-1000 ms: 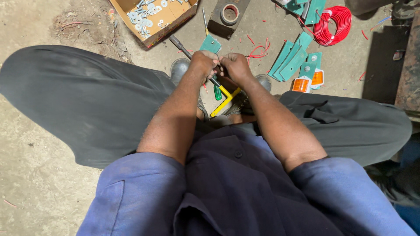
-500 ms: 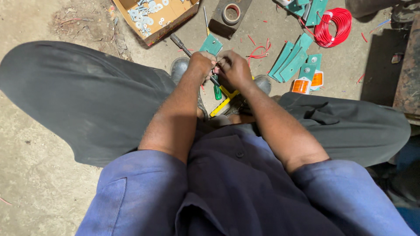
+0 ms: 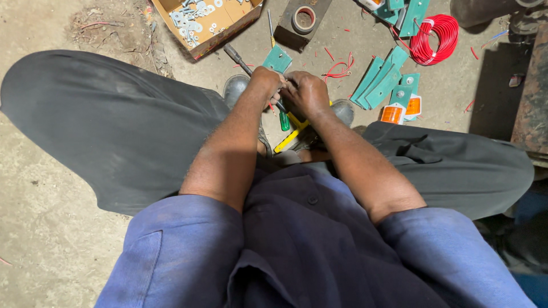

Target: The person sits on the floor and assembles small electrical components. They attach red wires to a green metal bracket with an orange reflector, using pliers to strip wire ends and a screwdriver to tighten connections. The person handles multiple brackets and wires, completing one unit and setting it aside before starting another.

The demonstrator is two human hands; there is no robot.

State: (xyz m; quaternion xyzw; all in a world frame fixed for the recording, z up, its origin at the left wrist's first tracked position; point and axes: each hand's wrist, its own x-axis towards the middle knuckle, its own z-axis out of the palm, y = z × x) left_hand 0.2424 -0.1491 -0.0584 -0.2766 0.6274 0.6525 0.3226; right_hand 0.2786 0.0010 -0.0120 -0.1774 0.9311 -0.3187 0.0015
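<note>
I sit on a concrete floor with my knees spread. My left hand [image 3: 266,81] and my right hand [image 3: 306,91] are pressed together above my feet, both closed around a small item that the fingers hide. A green-handled screwdriver [image 3: 283,119] sticks out below the hands, and a yellow-handled tool [image 3: 290,137] lies under them. A green plate [image 3: 278,59] lies just beyond my left hand.
A cardboard box [image 3: 225,25] of small metal washers and bolts stands at the top left. A tape roll [image 3: 303,18] rests on a dark block. Green plates [image 3: 381,77], orange lamp units [image 3: 394,113] and a red wire coil [image 3: 435,38] lie to the right, with red wire scraps [image 3: 338,69].
Both hands stay clasped on the small item and shift slightly; the view has drifted a little.
</note>
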